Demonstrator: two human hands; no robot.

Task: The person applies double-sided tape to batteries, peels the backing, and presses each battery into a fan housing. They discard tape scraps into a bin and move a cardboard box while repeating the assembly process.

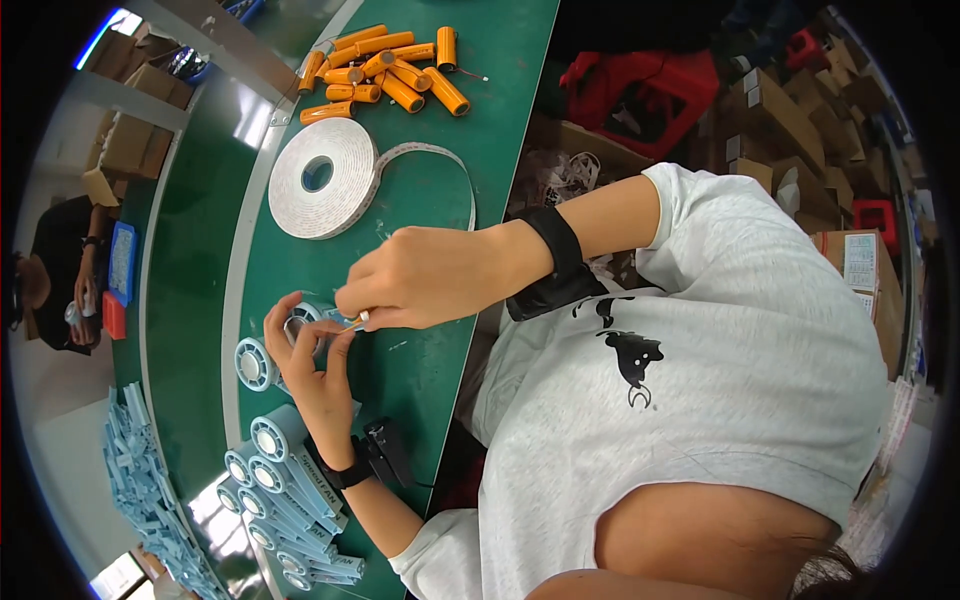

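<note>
My left hand [318, 365] curls around a light blue handheld fan [303, 318], and its round head shows partly between the fingers. Its thumb and fingertips meet close to those of my right hand [420, 275]. My right hand, closed in a pinch, holds thin wires with a small white end [363, 317]. My fingers hide most of the fan and the wires. Another light blue fan [255, 364] lies just beyond my left hand. Black bands circle both wrists.
A big roll of white tape [322, 178] lies on the green table [420, 210], its loose strip curling right. Orange cylindrical batteries [385, 65] are piled behind it. Several fans [290, 490] lie near my left forearm, beside a black object [388, 452]. Across, a person [75, 260] sits near blue parts [150, 480].
</note>
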